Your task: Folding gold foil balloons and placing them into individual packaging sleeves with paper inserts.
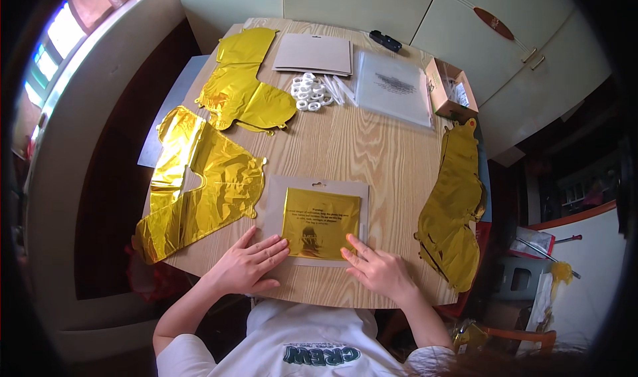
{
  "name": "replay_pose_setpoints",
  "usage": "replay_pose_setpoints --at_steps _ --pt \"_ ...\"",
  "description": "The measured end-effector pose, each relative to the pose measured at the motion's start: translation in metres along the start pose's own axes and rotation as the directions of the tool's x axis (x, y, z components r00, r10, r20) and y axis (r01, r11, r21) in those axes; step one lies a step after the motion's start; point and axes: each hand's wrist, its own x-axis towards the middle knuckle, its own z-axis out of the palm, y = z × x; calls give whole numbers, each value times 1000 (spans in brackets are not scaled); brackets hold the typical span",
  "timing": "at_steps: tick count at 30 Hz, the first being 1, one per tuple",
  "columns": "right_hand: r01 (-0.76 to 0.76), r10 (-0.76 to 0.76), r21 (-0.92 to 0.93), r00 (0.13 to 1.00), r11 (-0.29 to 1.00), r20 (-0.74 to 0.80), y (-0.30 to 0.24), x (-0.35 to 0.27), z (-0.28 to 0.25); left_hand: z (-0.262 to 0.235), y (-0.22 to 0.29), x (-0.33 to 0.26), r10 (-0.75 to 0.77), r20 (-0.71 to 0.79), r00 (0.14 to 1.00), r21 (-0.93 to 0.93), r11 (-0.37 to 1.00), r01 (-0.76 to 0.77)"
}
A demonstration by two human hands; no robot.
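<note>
In front of me on the table lies a grey card (279,207) with a hanging hole at its top. A folded square of gold foil (322,227) sits on it, with dark print over its shiny face. My left hand (247,264) rests flat at the lower left, fingertips at the foil's edge. Opposite it, my right hand (382,271) has its fingers stretched out, their tips on the foil's lower right edge. Both hands are open and hold nothing. Whether a clear bag covers the card and foil is hard to tell.
Flat gold foil balloons (236,88) lie at left, another foil balloon (452,207) at right. Further back are grey cards (312,55), white ribbon rolls (309,91), white straws (339,90), clear bags (392,88), a cardboard box (440,98) and a black object (385,41).
</note>
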Motion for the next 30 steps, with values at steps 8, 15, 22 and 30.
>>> replay_pose_setpoints --at_steps 8,15,22,30 --pt "61 -61 0 998 998 -11 -2 -40 -3 -9 16 -16 1 82 997 -73 997 5" --pt "44 -44 -38 999 998 9 -12 -40 -12 4 28 -24 -11 26 1000 143 990 7" --pt "55 -54 6 989 998 -140 -13 -44 1 14 32 -26 -22 -101 995 63 998 28" --pt "130 -169 -206 968 970 -187 -20 -38 4 16 31 -28 -24 -89 996 67 997 30"
